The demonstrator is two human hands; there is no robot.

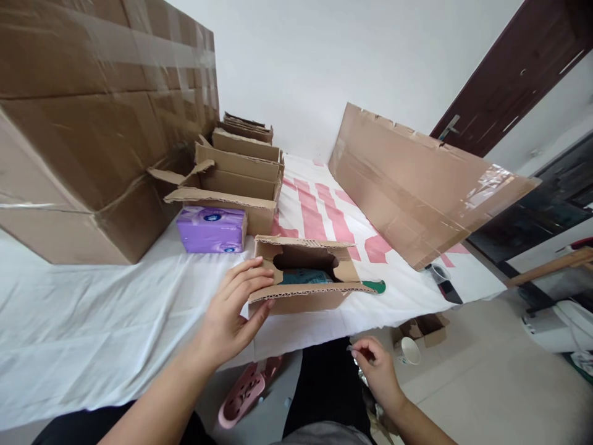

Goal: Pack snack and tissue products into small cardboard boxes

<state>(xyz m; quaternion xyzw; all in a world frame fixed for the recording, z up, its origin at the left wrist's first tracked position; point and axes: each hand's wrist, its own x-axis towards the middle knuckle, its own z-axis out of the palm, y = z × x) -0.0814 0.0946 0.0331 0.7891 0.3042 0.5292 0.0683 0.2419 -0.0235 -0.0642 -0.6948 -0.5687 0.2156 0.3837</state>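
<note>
A small cardboard box (306, 301) stands on the white cloth near the table's front edge, its top flaps raised. Inside it lies a blue-green packet (306, 276), mostly hidden by the walls. My left hand (238, 306) holds the box's left end, fingers over the end flap and thumb against the front. Over my lap, apart from the box, my right hand (377, 368) pinches a small pale, see-through scrap (351, 348) between thumb and forefinger. A green rounded piece (376, 286) sticks out by the box's right end.
Behind the box stand a purple tissue pack (212, 230) and several open cartons (241, 176). A big taped carton (92, 123) rises at left, a cardboard panel (417, 185) at right. A clear cup (438, 273) and a dark phone-like object (449, 292) lie near the right edge.
</note>
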